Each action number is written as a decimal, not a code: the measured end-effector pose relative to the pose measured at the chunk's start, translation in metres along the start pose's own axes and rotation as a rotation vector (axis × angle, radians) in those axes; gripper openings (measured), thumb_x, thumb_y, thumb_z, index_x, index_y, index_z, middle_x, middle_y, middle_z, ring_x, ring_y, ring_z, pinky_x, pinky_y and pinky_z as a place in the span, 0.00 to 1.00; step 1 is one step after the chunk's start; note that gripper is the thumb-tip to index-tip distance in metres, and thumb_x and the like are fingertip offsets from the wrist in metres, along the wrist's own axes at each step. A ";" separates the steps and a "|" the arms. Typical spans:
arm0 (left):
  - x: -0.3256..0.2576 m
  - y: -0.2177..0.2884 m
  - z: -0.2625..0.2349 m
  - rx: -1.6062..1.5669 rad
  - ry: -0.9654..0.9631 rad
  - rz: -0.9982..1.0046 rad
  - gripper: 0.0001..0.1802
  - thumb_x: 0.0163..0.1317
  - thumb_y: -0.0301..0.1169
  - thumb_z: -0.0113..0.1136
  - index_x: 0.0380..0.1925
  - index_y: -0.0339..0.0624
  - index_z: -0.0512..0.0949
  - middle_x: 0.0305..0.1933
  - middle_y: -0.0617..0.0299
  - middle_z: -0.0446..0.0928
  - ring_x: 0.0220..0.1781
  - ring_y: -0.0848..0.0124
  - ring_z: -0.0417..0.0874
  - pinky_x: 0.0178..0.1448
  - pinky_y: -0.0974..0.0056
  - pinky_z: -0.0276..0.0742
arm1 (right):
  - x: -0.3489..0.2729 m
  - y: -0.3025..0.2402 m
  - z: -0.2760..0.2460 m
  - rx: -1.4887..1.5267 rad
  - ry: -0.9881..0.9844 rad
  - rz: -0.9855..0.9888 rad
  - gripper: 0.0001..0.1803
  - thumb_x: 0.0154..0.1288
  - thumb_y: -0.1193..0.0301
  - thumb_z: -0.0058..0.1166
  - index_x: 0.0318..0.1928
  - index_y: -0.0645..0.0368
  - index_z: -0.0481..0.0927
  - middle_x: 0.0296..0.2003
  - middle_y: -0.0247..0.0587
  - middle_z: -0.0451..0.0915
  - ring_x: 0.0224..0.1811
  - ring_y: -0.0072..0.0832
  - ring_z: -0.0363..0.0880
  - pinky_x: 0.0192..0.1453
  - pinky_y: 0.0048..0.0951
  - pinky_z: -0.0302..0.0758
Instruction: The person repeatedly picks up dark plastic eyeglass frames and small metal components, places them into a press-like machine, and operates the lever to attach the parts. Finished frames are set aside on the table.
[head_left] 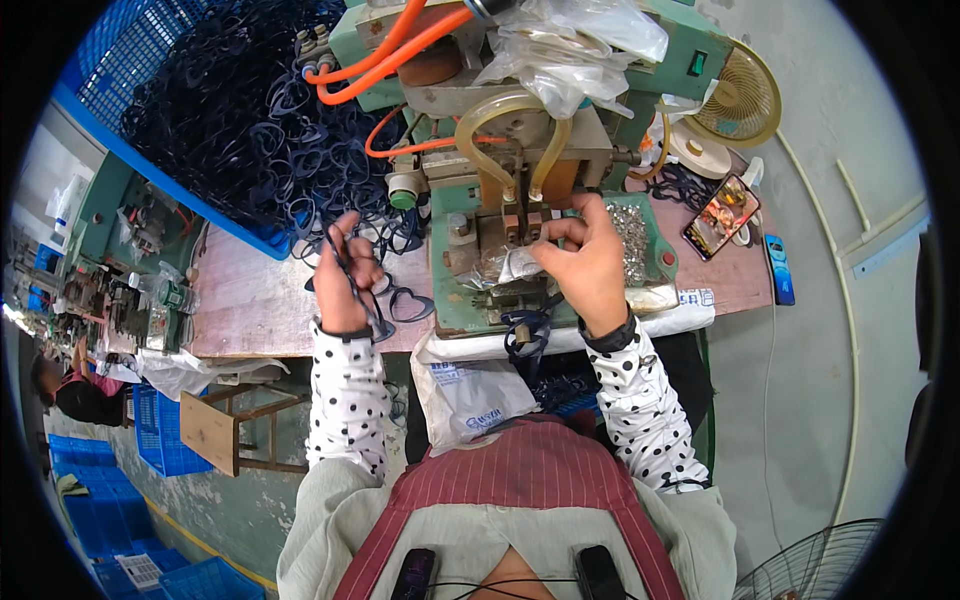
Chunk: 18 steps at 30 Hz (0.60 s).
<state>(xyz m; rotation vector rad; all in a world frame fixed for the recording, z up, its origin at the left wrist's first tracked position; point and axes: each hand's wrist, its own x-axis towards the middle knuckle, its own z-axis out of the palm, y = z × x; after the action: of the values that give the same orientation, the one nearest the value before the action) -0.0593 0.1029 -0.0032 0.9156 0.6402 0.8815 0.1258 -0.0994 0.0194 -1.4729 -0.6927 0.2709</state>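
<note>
My left hand is closed on a dark navy loop-shaped strap, which hangs down past the wrist. More such straps lie on the table just right of that hand. My right hand is at the green bench press, thumb and forefinger brought together beside the small metal tooling. Whatever is between those fingertips is too small or hidden to make out. Clear plastic film covers part of the press just left of my right thumb. Several dark straps hang at the press's front edge.
A blue crate heaped with dark straps stands at the far left. Small metal parts fill a green tray right of the press. Beyond it lie a phone, a blue phone-like device and a fan. Orange hoses arch overhead.
</note>
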 end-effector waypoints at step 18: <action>-0.041 0.036 0.089 0.691 -0.273 0.726 0.30 0.74 0.48 0.46 0.28 0.30 0.81 0.25 0.58 0.83 0.29 0.71 0.82 0.37 0.68 0.75 | -0.008 -0.010 0.006 -0.080 -0.011 0.046 0.27 0.47 0.76 0.65 0.49 0.62 0.70 0.27 0.36 0.84 0.21 0.17 0.72 0.28 0.23 0.69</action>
<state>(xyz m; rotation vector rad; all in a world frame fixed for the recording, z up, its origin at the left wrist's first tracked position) -0.0231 0.0438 0.0751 1.9316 0.3615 1.1603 0.1133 -0.0999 0.0262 -1.5660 -0.6861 0.2900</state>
